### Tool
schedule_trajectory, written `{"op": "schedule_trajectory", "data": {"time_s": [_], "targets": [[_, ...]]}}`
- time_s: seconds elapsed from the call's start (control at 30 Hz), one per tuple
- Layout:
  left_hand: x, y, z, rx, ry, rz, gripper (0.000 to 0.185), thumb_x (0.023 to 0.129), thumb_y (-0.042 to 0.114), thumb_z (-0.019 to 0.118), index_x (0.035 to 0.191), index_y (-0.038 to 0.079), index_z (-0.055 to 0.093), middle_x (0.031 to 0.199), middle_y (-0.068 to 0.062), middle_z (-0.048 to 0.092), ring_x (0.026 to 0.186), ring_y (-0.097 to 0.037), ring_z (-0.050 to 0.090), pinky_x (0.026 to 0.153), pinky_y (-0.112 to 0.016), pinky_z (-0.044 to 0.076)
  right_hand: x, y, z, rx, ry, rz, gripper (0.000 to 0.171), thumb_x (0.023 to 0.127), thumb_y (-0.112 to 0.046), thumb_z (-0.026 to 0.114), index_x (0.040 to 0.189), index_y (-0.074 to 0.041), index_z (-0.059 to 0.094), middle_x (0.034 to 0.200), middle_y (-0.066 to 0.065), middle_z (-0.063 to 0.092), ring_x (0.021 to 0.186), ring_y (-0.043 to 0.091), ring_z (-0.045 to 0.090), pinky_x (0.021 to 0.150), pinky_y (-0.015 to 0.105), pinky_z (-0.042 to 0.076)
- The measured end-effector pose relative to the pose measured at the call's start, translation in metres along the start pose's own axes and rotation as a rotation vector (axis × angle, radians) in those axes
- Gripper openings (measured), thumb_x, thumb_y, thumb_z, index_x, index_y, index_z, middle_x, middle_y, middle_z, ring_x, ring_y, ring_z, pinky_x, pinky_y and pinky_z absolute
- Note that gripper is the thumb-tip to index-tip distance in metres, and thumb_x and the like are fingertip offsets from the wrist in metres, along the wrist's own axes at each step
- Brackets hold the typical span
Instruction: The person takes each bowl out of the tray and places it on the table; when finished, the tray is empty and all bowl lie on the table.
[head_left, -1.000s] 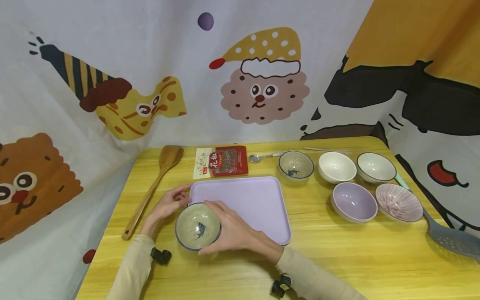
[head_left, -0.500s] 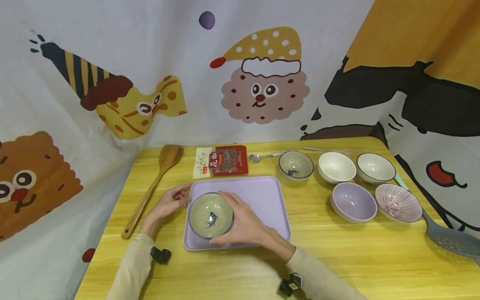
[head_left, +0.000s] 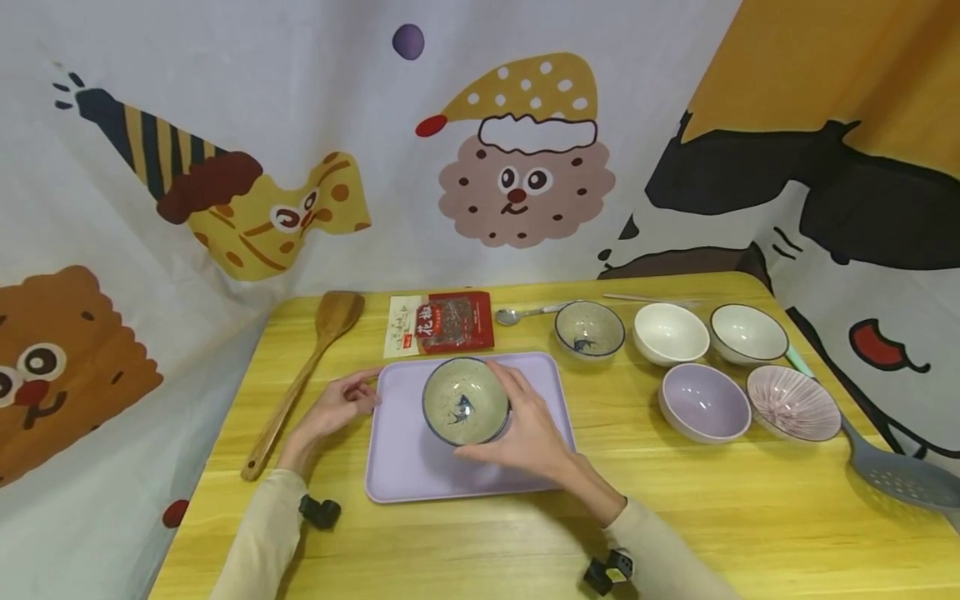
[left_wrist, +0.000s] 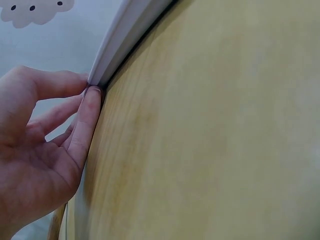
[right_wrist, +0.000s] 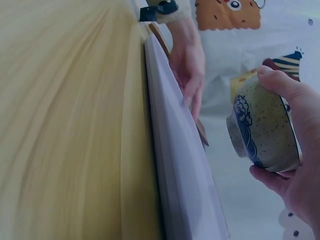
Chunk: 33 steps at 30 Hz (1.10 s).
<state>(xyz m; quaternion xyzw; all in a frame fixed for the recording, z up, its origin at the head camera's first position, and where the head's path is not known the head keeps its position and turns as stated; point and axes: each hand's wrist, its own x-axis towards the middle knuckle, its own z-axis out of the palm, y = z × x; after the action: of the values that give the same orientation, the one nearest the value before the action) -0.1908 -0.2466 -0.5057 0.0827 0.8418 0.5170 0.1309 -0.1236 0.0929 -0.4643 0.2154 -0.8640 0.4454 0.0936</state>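
My right hand [head_left: 525, 429] grips a speckled grey-green bowl [head_left: 463, 402] by its right side, thumb near the front and fingers at the back. A small blue drawing marks the bowl's inside, and blue flowers [right_wrist: 244, 112] show on its outer wall. In the right wrist view the bowl hangs above the lilac tray [head_left: 397, 467], with a gap under its foot. At the tray's left edge, my left hand [head_left: 341, 407] pinches the rim between thumb and index finger, as the left wrist view shows [left_wrist: 55, 125]. The right hand's fingers are partly hidden behind the bowl.
Left of the tray lies a wooden spatula [head_left: 311, 367]. Behind it are a red spice packet [head_left: 453, 323] and a spoon [head_left: 510, 317]. Several bowls, among them a similar speckled one [head_left: 590, 329] and a purple one [head_left: 705, 404], stand at right, near a grey slotted turner [head_left: 900, 479].
My right hand has carried the bowl rightward and away from me, from the tray's front left to over its middle. The left hand has stayed at the tray's edge.
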Motion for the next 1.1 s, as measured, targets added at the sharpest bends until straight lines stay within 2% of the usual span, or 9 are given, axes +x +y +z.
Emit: {"op": "schedule_trajectory", "data": {"time_s": [0.23,0.5,0.73,0.9,1.1], "targets": [[0.0,-0.004,0.0,0.007,0.001,0.004,0.054,0.095,0.01,0.065,0.145,-0.002,0.051,0.098,-0.009,0.061,0.084,-0.009,0.06,0.073,-0.022,0.056,-0.011,0.013,-0.023,0.005,0.077,0.032,0.12,0.055,-0.047,0.098,0.154,-0.012,0.04,0.148,0.012,0.049,0.133,0.036,0.051,0.106,0.063,0.045],[0.0,-0.004,0.0,-0.02,-0.012,-0.019,0.055,0.096,0.008,0.065,0.147,-0.002,0.049,0.105,-0.017,0.061,0.086,-0.011,0.059,0.076,-0.022,0.056,-0.025,0.026,-0.05,-0.047,0.111,0.089,0.121,0.056,-0.044,0.099,0.155,-0.011,0.038,0.148,0.015,0.049,0.13,0.039,0.053,0.103,0.064,0.046],[0.001,-0.004,0.002,0.024,0.007,-0.043,0.055,0.096,0.012,0.067,0.147,0.002,0.051,0.104,-0.014,0.063,0.087,-0.015,0.06,0.075,-0.024,0.054,-0.037,0.035,-0.07,-0.054,0.134,0.136,0.124,0.055,-0.04,0.1,0.156,-0.007,0.036,0.151,0.018,0.045,0.135,0.04,0.048,0.108,0.064,0.042],[0.001,-0.003,0.002,0.033,0.009,-0.029,0.055,0.095,0.012,0.067,0.147,0.0,0.05,0.104,-0.015,0.063,0.086,-0.013,0.06,0.074,-0.024,0.054,-0.045,0.041,-0.081,-0.099,0.146,0.176,0.123,0.056,-0.042,0.1,0.155,-0.007,0.037,0.147,0.02,0.048,0.131,0.039,0.05,0.106,0.065,0.043],[0.002,-0.005,0.0,0.039,0.013,-0.034,0.055,0.095,0.012,0.067,0.147,0.002,0.051,0.103,-0.015,0.064,0.087,-0.016,0.06,0.075,-0.024,0.054,-0.053,0.049,-0.089,-0.164,0.182,0.237,0.121,0.054,-0.045,0.1,0.154,-0.008,0.041,0.15,0.021,0.047,0.131,0.044,0.05,0.104,0.068,0.041]]}}
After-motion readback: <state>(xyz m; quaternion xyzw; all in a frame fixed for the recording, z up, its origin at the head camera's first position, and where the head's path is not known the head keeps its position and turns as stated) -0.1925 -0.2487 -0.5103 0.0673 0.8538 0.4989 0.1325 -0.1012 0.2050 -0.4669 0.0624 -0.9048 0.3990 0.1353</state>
